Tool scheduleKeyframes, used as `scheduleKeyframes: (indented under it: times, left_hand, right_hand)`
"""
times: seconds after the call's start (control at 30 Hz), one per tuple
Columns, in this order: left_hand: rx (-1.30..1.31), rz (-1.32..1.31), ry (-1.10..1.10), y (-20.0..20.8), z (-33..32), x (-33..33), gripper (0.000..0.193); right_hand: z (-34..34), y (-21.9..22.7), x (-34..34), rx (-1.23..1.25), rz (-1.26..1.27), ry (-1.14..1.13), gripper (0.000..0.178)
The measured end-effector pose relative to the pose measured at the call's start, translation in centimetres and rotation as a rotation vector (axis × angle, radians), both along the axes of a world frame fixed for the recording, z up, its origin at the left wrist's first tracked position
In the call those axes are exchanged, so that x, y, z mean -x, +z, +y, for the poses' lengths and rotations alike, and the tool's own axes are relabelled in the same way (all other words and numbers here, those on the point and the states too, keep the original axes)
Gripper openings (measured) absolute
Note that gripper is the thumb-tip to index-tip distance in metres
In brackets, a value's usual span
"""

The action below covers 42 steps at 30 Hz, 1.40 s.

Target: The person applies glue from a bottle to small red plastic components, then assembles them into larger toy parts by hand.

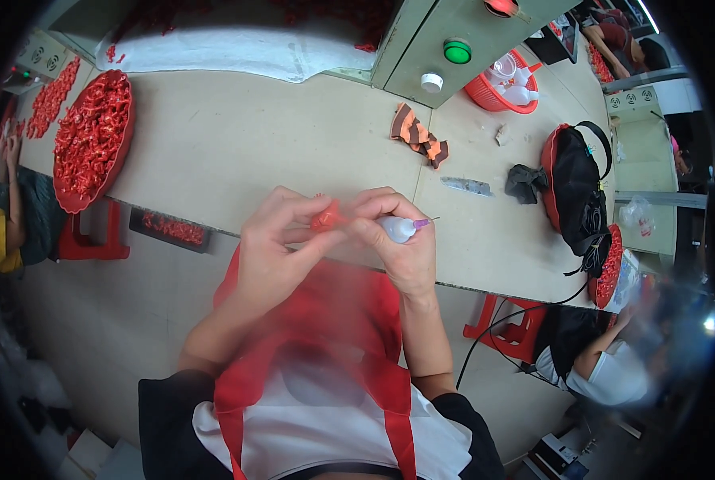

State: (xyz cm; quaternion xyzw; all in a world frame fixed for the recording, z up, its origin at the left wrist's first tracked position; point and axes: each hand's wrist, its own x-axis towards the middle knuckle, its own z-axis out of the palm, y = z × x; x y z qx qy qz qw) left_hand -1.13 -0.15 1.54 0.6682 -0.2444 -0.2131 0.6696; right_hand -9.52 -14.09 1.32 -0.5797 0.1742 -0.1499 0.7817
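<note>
Close together over the near edge of the table (pixel 269 112), both my hands are at work. Between the fingertips of my left hand (pixel 271 244) is a small glossy red piece (pixel 324 218); its exact kind is blurred and partly hidden by the fingers. My right hand (pixel 409 260) is closed around a small whitish squeeze bottle (pixel 397 230). The bottle's purple needle tip (pixel 422 223) points away to the right. The right fingertips are at the red piece's right side; whether they also grip it, I cannot tell.
At left stands a red tray (pixel 60 194) heaped with red pieces. Striped cloth (pixel 419 138), a flat grey strip (pixel 466 186), and a black bag (pixel 577 180) lie right. A red basket (pixel 479 94) holds white bottles beside a green-buttoned cabinet (pixel 405 60). Other people sit left and right.
</note>
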Motion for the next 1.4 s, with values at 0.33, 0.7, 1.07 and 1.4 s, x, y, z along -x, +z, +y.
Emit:
scheduleKeyframes:
  times: [0.33,0.7,1.07,1.4]
  left_hand:
    - [0.056,0.132,-0.141,1.1,0.5,0.0,0.032]
    - [0.149,0.442,-0.261,-0.9,1.1,-1.2,0.029]
    - [0.486,1.198,-0.381,-5.1,0.6,-2.1,0.032]
    - [0.762,1.621,-0.433,-5.4,0.0,-2.2,0.037]
  right_hand:
    - [-0.6,-0.7,-0.2,-0.271,-0.076,0.174,0.027]
    - [0.4,1.2,-0.5,-0.200,0.130,0.131,0.032]
    - [0.8,2.1,-1.1,-0.057,0.181,0.004,0.021]
    - [-6.7,-1.7,-3.6,1.197,0.448,-0.402,0.021]
